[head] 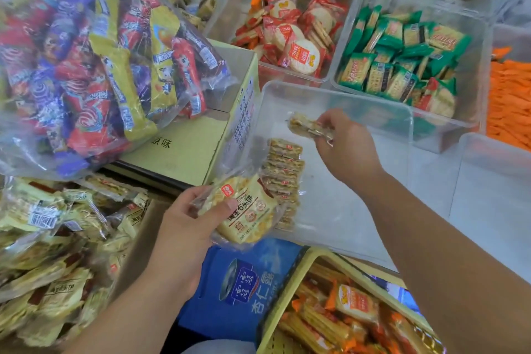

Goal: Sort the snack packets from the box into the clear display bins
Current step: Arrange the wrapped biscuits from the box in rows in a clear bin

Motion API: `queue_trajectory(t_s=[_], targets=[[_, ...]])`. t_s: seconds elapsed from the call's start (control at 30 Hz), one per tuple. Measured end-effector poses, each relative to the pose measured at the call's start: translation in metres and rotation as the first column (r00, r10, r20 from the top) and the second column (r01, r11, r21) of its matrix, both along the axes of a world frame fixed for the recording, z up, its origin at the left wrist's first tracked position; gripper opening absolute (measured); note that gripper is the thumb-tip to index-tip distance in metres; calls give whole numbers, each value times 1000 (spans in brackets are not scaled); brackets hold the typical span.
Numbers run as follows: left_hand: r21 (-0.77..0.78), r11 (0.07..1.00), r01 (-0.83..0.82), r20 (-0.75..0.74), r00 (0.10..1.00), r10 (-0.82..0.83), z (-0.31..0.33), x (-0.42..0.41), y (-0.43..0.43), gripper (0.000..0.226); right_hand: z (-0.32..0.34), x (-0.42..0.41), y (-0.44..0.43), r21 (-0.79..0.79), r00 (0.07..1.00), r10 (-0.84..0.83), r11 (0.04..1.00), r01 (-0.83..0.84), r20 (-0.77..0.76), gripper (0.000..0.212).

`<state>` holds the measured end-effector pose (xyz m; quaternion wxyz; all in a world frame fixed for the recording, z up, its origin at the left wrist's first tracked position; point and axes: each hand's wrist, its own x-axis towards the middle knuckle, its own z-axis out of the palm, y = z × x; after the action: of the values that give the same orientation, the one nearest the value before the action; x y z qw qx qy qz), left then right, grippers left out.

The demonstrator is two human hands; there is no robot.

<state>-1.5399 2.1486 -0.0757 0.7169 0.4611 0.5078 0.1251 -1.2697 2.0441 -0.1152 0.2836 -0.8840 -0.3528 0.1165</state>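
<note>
Clear plastic bin (339, 210), centre, serves as landmark. Right hand (347, 149) above bin, fingers pinching small biscuit packet (309, 127). Row of like packets (284, 178) stands on edge along bin's left wall. Left hand (184, 227) at bin's near-left corner, thumb and fingers gripping yellow outer bag (247, 210). Green-packet bin (402, 66) just behind; yellow carton (184, 149) beside left wall; blue carton (230, 290) just in front.

We see a pale tiled floor (434, 195) on the right side, lit softly and evenly.
</note>
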Motion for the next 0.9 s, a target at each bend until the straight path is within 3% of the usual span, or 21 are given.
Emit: queue_trajectory(t_s=[0.27, 0.43, 0.63, 0.9], targets=[[-41, 999, -18, 30, 999, 19, -7, -6, 0, 61, -52, 28, 59, -317, 975, 151, 928, -197, -165, 22], [-71, 997, -20, 46, 999, 23, -9, -8, 1, 65, -65, 30, 69, -345, 939, 180, 896, -279, -293, 51], [-81, 996, -36, 58, 997, 40, -12, -8, 2, 72, -64, 27, 68, -371, 909, 252, 851, -371, -332, 41], [-143, 988, -52, 91, 994, 66, -13, -6, 0, 71, -63, 15, 66, -423, 909, 260, 819, -387, -327, 47]])
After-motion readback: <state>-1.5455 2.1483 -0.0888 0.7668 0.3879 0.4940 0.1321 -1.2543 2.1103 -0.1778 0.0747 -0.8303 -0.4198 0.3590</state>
